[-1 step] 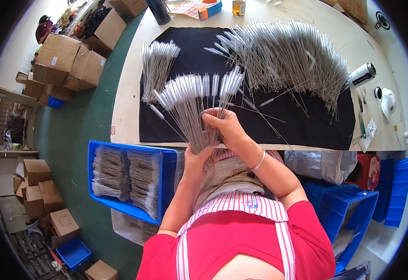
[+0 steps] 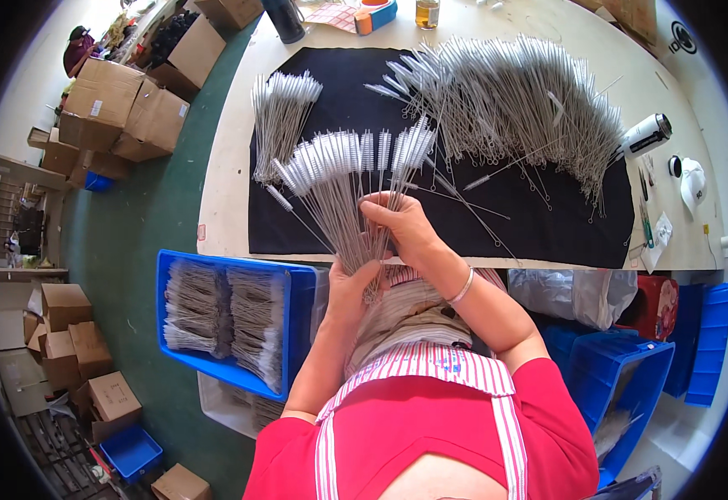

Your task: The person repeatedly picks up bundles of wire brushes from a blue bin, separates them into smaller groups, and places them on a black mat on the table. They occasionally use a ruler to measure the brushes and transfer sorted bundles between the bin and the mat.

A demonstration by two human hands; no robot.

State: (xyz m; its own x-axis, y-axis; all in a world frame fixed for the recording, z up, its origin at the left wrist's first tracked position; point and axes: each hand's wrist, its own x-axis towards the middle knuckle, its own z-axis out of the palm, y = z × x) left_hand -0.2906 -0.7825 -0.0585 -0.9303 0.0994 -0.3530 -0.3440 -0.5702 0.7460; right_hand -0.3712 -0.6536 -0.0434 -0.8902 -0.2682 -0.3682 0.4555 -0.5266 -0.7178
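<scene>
A fanned bunch of thin wire brushes (image 2: 335, 158) with white bristle heads spreads up and away from me at the table's near edge. My left hand (image 2: 352, 290) is closed around the lower wire ends of the bunch. Higher on the stems, my right hand (image 2: 401, 218) pinches some brushes on the bunch's right side; its fingertips are partly hidden behind the wires. Beyond the bunch, on a black cloth (image 2: 547, 237), lie a small stack of brushes (image 2: 285, 121) to the left and a large heap of brushes (image 2: 505, 100) to the right. A few loose brushes (image 2: 476, 208) lie between.
Left of my lap, a blue crate (image 2: 222, 383) holds rows of brushes. Blue bins (image 2: 622, 367) stand at the right under the table. On the table are a dark bottle (image 2: 283, 21), a tape dispenser (image 2: 375, 17), a glass jar (image 2: 427, 12) and a white can (image 2: 647, 133). Cardboard boxes (image 2: 101, 104) stand left.
</scene>
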